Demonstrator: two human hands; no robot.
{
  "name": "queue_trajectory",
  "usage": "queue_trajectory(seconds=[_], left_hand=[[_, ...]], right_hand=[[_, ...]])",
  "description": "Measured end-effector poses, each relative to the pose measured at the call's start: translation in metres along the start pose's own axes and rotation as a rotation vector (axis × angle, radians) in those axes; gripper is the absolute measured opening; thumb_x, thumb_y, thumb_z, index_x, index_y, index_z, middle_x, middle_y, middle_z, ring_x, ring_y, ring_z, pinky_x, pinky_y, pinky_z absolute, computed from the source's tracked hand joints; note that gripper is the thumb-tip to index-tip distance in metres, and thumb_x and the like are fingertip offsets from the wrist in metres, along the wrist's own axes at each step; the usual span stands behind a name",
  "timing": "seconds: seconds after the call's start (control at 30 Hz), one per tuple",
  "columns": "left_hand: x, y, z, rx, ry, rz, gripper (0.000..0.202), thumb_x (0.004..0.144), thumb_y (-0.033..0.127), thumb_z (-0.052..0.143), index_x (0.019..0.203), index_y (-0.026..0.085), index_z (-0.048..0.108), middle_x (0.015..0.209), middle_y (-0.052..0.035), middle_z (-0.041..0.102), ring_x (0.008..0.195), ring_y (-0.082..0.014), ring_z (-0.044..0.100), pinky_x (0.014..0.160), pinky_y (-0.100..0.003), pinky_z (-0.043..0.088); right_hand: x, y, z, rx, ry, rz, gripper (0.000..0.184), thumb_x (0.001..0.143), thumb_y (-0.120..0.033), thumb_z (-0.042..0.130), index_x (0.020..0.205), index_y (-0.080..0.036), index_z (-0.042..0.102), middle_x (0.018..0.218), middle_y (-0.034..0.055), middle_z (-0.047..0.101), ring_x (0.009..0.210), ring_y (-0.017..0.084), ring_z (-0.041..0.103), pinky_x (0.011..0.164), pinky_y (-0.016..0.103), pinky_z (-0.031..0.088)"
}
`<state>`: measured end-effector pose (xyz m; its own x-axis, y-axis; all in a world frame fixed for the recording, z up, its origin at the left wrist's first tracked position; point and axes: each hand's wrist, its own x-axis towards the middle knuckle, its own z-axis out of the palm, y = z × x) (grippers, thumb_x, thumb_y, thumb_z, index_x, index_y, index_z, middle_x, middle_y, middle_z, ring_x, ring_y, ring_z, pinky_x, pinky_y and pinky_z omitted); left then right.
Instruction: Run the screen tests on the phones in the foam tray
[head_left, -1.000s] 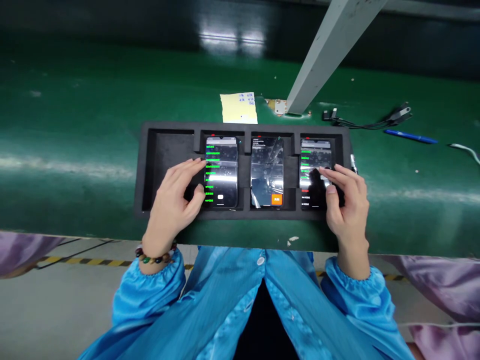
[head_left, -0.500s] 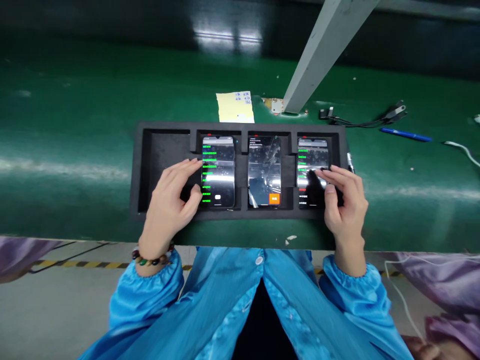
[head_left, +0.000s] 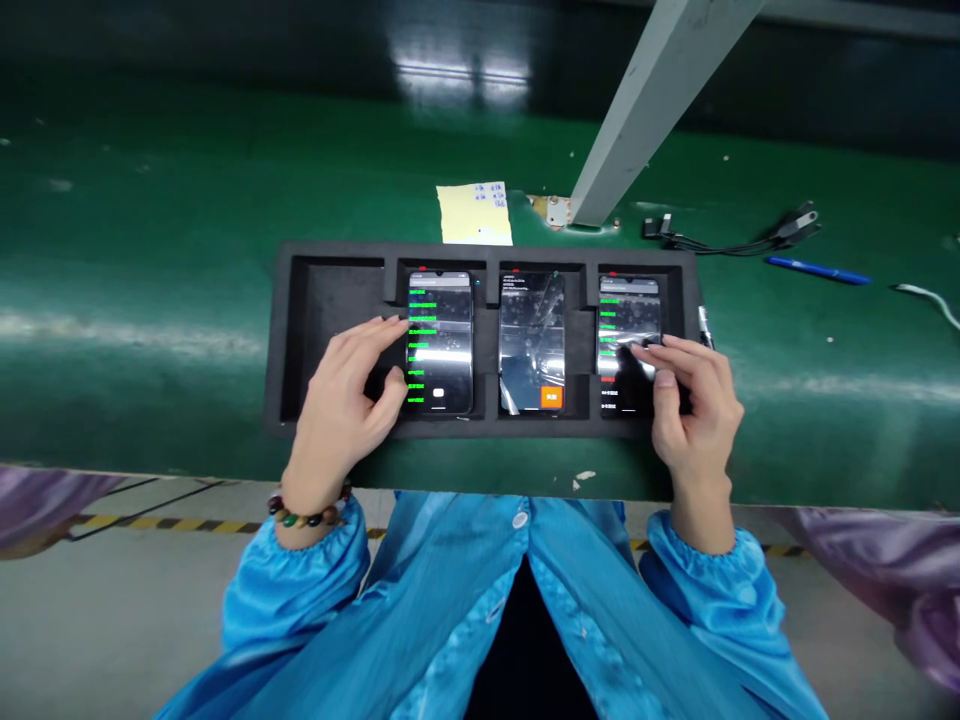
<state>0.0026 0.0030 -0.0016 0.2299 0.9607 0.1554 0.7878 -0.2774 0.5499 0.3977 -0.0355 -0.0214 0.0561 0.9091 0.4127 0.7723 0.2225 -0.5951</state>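
Note:
A black foam tray (head_left: 337,429) with several compartments lies on the green bench. Three smartphones rest in it, screens up. My left hand (head_left: 346,400) is open at the left edge of the left smartphone (head_left: 444,345), fingers and thumb apart; that screen lists green lines of text. The middle smartphone (head_left: 531,340) has a dark screen with an orange button at its lower right. Over the right edge of the right smartphone (head_left: 619,320), my right hand (head_left: 697,405) is open, its fingers reaching across the screen. Green, red and white lines show there. Whether the fingertips touch the glass, I cannot tell.
Behind the tray lies a yellow note (head_left: 475,215) with handwriting. A grey metal post (head_left: 634,110) rises from the bench (head_left: 150,220). To the right are black cables (head_left: 750,243), a blue pen (head_left: 817,270) and a white cable (head_left: 930,298). Purple sleeves show at both sides.
The view has shifted slightly, moving the bench scene a little to the right. Both hands keep nearly the same places at the phones. At lower right, a person's hand and a white cable have left view.

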Motion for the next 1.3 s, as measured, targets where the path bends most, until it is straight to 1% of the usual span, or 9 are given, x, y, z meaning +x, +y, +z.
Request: queue_trajectory(seconds=[0.17,0.47,0.73,0.9,1.17,1.3], left_hand=[[0.0002,0.0,0.0,-0.001,-0.003,-0.009,0.054,0.105,0.022,0.057,0.157,0.029,0.063,0.155,-0.0064,0.071,0.153,-0.0316,0.061,0.133,-0.058,0.048],[-0.0001,-0.0015,0.0004,0.0,0.004,0.011,0.052,0.105,0.021,0.057,0.157,0.027,0.064,0.154,-0.007,0.071,0.152,-0.0308,0.061,0.132,-0.056,0.049],[0.0,-0.0012,0.001,0.004,0.003,-0.017,0.054,0.103,0.021,0.056,0.156,0.028,0.064,0.154,-0.0058,0.072,0.151,-0.0317,0.062,0.132,-0.058,0.049],[-0.0004,-0.002,0.0015,-0.01,0.016,-0.007,0.053,0.104,0.019,0.055,0.155,0.029,0.064,0.153,-0.0045,0.072,0.151,-0.0301,0.062,0.133,-0.056,0.049],[-0.0003,-0.0015,0.0021,-0.014,0.036,-0.018,0.054,0.102,0.016,0.055,0.154,0.028,0.065,0.151,-0.0058,0.073,0.15,-0.0308,0.063,0.131,-0.056,0.051],[-0.0011,-0.0001,0.0007,-0.025,0.03,-0.01,0.055,0.102,0.014,0.054,0.153,0.03,0.066,0.151,-0.0044,0.072,0.15,-0.0292,0.063,0.131,-0.054,0.051]], right_hand=[[0.0001,0.0004,0.0002,-0.007,-0.008,0.006,0.031,0.111,-0.029,0.057,0.131,-0.029,0.08,0.125,0.0077,0.083,0.132,0.032,0.073,0.116,0.063,0.059],[0.0005,0.0015,0.0005,0.001,-0.007,-0.003,0.032,0.111,-0.027,0.057,0.133,-0.029,0.079,0.125,0.0071,0.083,0.132,0.032,0.072,0.116,0.063,0.058],[-0.0001,0.0015,0.0005,-0.012,-0.002,-0.005,0.032,0.111,-0.028,0.057,0.135,-0.031,0.079,0.125,0.0067,0.083,0.132,0.032,0.073,0.114,0.064,0.059],[0.0002,0.0011,0.0008,-0.002,0.003,-0.004,0.032,0.11,-0.026,0.058,0.134,-0.03,0.079,0.125,0.0071,0.084,0.131,0.032,0.072,0.114,0.064,0.058],[0.0002,-0.0001,0.0014,0.011,0.019,0.01,0.032,0.109,-0.024,0.06,0.134,-0.03,0.078,0.125,0.0071,0.084,0.132,0.032,0.072,0.115,0.063,0.058],[0.0,0.0006,0.0008,0.009,0.022,0.015,0.032,0.109,-0.024,0.06,0.135,-0.03,0.078,0.125,0.0072,0.083,0.133,0.032,0.072,0.116,0.062,0.058]])
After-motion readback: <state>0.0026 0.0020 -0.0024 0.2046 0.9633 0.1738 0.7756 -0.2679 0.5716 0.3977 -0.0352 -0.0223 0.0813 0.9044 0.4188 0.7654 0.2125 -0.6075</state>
